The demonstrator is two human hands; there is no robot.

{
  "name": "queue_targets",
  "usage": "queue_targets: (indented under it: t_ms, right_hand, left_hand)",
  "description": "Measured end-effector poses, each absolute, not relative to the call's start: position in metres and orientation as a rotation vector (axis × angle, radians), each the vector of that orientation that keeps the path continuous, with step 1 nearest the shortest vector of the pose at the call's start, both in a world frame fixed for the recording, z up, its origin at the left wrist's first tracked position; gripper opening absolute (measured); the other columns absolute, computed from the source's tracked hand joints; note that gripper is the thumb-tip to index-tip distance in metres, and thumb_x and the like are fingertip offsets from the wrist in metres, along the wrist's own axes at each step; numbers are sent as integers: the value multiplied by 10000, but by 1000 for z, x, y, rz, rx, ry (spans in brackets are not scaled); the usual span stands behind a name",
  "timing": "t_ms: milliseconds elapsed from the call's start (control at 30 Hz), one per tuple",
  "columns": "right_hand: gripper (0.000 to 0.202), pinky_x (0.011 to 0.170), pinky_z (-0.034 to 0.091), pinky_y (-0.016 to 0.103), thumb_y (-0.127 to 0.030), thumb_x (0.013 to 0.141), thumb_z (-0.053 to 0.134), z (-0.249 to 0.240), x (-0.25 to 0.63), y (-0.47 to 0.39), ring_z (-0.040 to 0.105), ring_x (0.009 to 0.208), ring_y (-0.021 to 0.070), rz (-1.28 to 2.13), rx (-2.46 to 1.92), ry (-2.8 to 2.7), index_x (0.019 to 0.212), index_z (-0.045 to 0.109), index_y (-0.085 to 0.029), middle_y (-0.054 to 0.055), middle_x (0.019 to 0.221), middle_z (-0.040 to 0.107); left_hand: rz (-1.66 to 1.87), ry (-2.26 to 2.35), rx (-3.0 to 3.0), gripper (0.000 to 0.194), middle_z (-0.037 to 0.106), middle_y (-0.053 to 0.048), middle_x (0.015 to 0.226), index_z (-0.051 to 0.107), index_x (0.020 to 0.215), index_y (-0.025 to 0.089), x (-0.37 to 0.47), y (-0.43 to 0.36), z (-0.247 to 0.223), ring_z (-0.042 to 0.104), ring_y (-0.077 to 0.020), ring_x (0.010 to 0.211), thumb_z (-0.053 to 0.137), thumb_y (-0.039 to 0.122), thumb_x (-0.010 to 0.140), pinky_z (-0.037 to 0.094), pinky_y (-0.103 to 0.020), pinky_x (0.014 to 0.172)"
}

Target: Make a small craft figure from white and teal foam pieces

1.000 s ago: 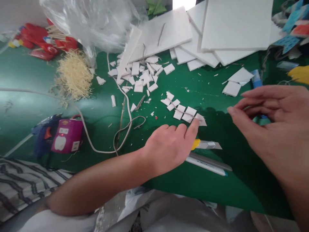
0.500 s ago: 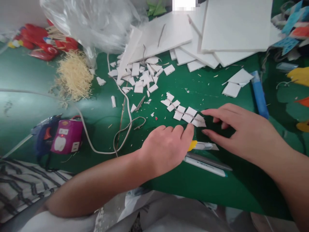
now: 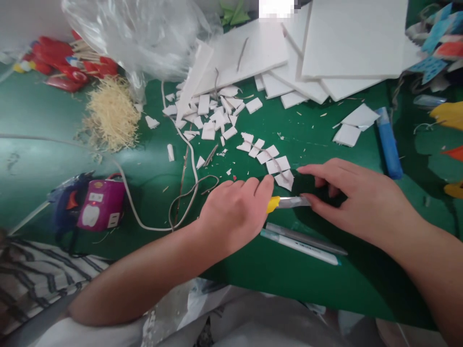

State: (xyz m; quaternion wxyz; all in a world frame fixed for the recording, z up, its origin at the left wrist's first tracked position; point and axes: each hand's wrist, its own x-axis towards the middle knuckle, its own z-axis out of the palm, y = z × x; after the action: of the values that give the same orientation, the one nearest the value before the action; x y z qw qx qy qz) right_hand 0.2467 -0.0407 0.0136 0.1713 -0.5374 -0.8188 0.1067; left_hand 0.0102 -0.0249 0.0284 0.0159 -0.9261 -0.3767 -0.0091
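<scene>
Several small white foam pieces, strung on a thin grey cord [image 3: 268,155], form a curved strip on the green table. The pointed end piece [image 3: 285,180] lies just beyond my left hand [image 3: 237,214]. That hand is closed round a yellow cutter knife [image 3: 273,205], its blade reaching out to the right; most of the handle is hidden in the palm. My right hand [image 3: 343,197] hovers right of the strip with thumb and index finger apart and nothing between them. Its thumb tip is close to the blade tip; whether they touch I cannot tell.
Below the knife lie a grey pen-like tool [image 3: 307,239] and a white marker [image 3: 302,248]. Foam scraps [image 3: 217,115] and large foam sheets [image 3: 354,38] sit farther back. A blue cutter [image 3: 389,144] rests at right, a magenta power adapter [image 3: 102,202] at left beside a white cable [image 3: 132,212].
My left hand and the knife have moved left. The strip's pointed end has swung left and bends more toward me. My right hand has shifted slightly left, its fingers still apart.
</scene>
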Motion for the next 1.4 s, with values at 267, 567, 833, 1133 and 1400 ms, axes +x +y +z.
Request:
queue_targets:
  t_ms: [267, 567, 833, 1133, 1400]
  right_hand:
    - [282, 504, 370, 262, -359, 905, 595, 7, 238, -37, 575, 585, 152, 183, -1525, -2373, 1117, 740, -242, 10, 731, 643]
    - [244, 524, 357, 281, -375, 909, 611, 5, 235, -36, 578, 605, 164, 192, -1523, -2375, 1066, 737, -236, 17, 738, 652]
    - [221, 542, 370, 307, -394, 934, 599, 8, 232, -39, 616, 621, 185, 142, -1527, -2352, 985, 749, -240, 36, 754, 695]
    - [220, 569, 426, 306, -362, 946, 587, 6, 230, -38, 673, 731, 198, 159, -1478, -2378, 1027, 744, -230, 76, 1003, 769]
    - [231, 576, 389, 300, -368, 948, 584, 4, 230, -38, 651, 756, 197, 164, -1462, -2391, 1059, 729, -226, 77, 980, 755]
  left_hand:
    - [-191, -1308, -2799, 213, 641, -6, 693, 616, 955, 141, -7, -17, 57, 620, -181, 560, 516, 322, 1009, 420, -296, 534]
    - [-39, -1162, -2819, 308, 637, 4, 671, 628, 783, 209, -11, -23, 65, 623, -184, 622, 477, 243, 1050, 468, -332, 592]
    - [-67, -1091, -2796, 321, 639, -8, 670, 676, 776, 208, -6, -24, 65, 617, -203, 623, 498, 227, 1042, 484, -370, 591]
    - [-29, -1107, -2785, 308, 674, -5, 706, 630, 750, 224, -4, -28, 65, 639, -211, 649, 508, 212, 1032, 496, -375, 601]
    - [-11, -1108, -2800, 302, 629, 4, 664, 608, 734, 223, -2, -27, 61, 635, -218, 631, 522, 199, 1023, 510, -383, 599]
